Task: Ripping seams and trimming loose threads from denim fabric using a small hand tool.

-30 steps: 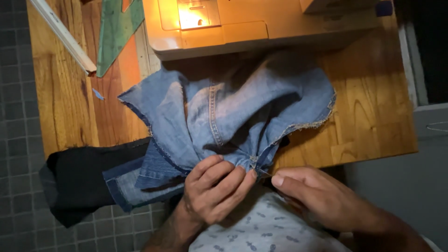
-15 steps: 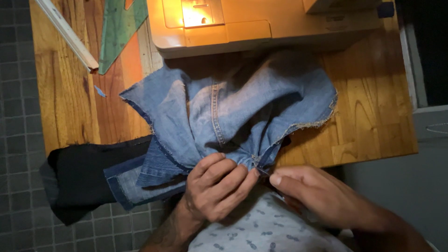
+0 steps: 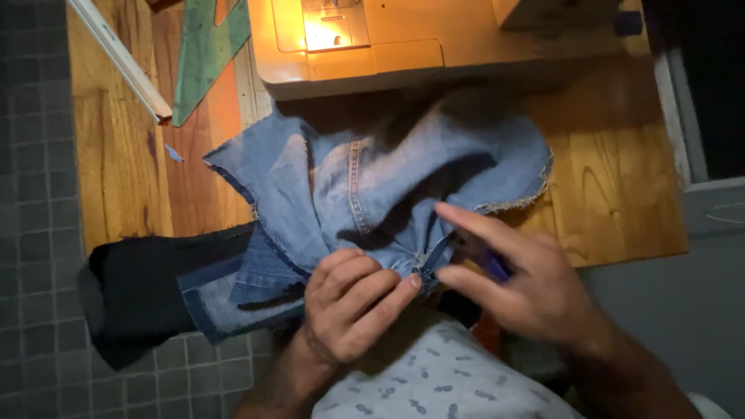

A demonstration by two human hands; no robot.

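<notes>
A: Where are the jeans (image 3: pixel 365 194)?

B: Bunched at the table's (image 3: pixel 621 194) near edge, six o'clock of the sewing machine (image 3: pixel 403 39). The left hand (image 3: pixel 349 310) pinches a fold beside the zipper (image 3: pixel 431 260). The right hand (image 3: pixel 528 287), at three o'clock of it, holds a small dark blue tool, forefinger out over the cloth.

A: What could go wrong?

B: The tool's tip sits right by the left fingertips (image 3: pixel 411 281); a slip could nick them or the denim. A dark cloth (image 3: pixel 147 287) and one leg hang off at nine o'clock, and their weight may drag the fold loose.

A: Beyond that?

B: A green ruler (image 3: pixel 206 54) and a white strip (image 3: pixel 120 58) lie at eleven o'clock, well apart.
</notes>
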